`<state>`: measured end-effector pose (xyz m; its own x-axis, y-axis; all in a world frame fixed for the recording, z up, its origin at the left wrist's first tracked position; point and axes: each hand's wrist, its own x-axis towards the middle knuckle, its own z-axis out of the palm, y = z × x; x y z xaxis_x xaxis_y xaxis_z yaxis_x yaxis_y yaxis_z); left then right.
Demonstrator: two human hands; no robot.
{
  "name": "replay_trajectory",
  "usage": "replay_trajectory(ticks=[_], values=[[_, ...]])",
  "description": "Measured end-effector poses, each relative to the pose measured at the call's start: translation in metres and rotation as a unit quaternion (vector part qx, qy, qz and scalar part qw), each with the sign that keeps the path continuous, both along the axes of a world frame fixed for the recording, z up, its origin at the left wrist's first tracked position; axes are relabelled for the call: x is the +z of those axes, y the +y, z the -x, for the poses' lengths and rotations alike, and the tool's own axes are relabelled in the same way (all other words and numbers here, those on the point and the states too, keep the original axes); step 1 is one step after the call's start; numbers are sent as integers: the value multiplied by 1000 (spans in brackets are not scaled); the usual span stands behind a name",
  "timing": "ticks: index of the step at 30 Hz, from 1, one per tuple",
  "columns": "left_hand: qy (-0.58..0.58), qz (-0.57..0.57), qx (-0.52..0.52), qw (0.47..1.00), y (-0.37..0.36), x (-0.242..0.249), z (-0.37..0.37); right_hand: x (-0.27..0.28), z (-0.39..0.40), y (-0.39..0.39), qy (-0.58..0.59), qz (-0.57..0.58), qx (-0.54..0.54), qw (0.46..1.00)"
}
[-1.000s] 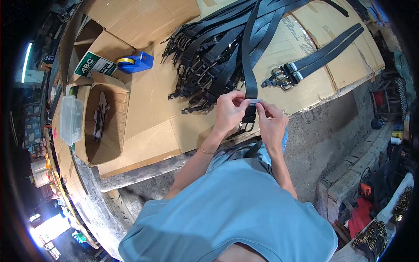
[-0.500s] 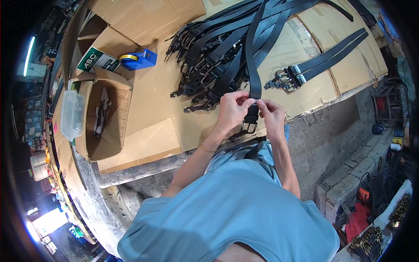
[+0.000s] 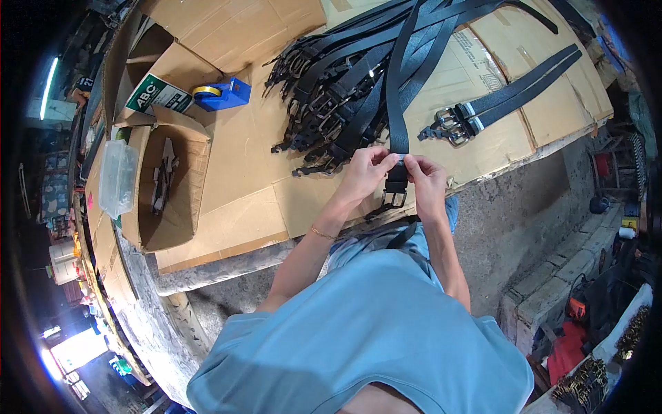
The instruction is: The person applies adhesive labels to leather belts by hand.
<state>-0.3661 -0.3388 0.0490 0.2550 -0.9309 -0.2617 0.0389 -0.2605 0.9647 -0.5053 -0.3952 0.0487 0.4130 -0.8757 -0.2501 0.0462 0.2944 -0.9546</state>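
Observation:
A black belt (image 3: 398,117) runs from the pile down to the table's near edge, its metal buckle (image 3: 394,199) toward me. My left hand (image 3: 365,174) pinches the strap's left edge just above the buckle. From the other side, my right hand (image 3: 427,185) grips the same spot with thumb and fingertips. Between the two thumbs shows a small pale band (image 3: 400,158) across the strap, partly hidden by the fingers. Beyond my hands lies a heap of black belts (image 3: 355,86), buckles to the left. To the right rest two belts (image 3: 514,95) side by side, with light bands near their buckles.
Cardboard (image 3: 238,221) covers the table. On the left stand an open cardboard box (image 3: 196,200) with thin pieces inside, a clear plastic container (image 3: 116,181), a blue tape dispenser (image 3: 231,94) and a green-and-white ABC box (image 3: 157,94). A low block ledge (image 3: 552,276) runs along the right.
Both hands stay at the same place on the belt, thumbs shifting slightly over the pale band, which shows a little more. The view has moved slightly.

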Motion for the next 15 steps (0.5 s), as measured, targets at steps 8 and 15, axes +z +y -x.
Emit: replay_trajectory(ticks=[8,15], values=[[390,82,51,916,19,13,8,3,-8,9,0,-12,-53,998],[266,84,153,948,18,-2,22,6,-11,14,-33,-14,-54,998]])
